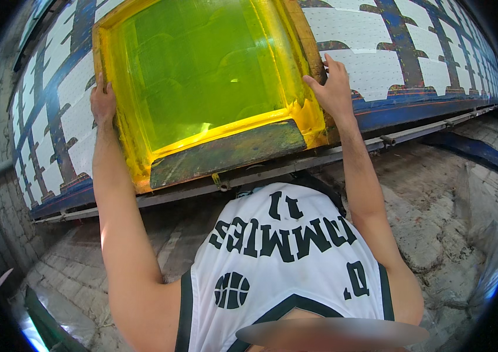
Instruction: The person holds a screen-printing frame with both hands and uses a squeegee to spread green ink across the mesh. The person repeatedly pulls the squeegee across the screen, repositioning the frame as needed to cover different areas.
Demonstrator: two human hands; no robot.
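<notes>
A screen printing frame (202, 70) with yellow-green mesh and yellow-stained wooden edges lies tilted over the long table. My left hand (103, 102) holds its left side, fingers pointing up along the wooden edge. At the right side my right hand (334, 88) grips the edge, thumb on the frame and fingers apart. Parts of the fingers of both hands are hidden behind the wood. Across the near end of the frame runs a dark, paint-stained strip (231, 151).
The long blue table (372, 117) carries rows of white cut pieces (348, 29) on both sides of the frame. A metal rail (425, 130) follows its near edge. Beneath is a worn floor (436, 217). A brick wall (2, 217) stands at the left.
</notes>
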